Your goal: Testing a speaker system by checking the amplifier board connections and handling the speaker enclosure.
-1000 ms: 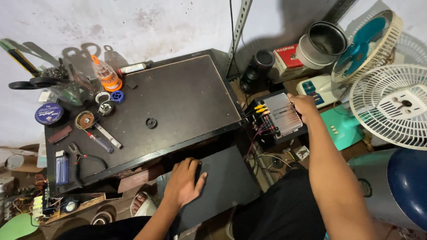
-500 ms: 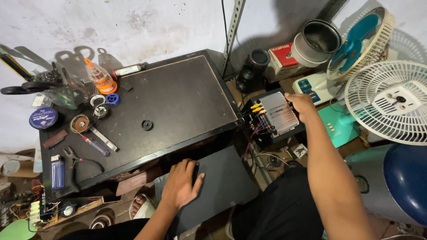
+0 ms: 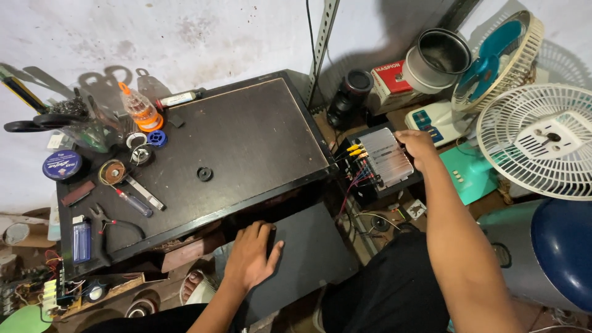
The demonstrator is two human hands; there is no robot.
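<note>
We grip the silver amplifier (image 3: pixel 387 161) firmly with our right hand (image 3: pixel 418 147), fingers closed around its right edge, while our left hand (image 3: pixel 250 256) lies flat and open, bracing on the dark panel (image 3: pixel 308 253).

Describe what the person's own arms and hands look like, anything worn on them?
Both arms are bare from the frame edge down to the wrist: no sleeves show on them. The left hand and right hand are ungloved, and no watch, ring or bracelet can be made out on either. Dark clothing covers the lap below the arms.
</note>
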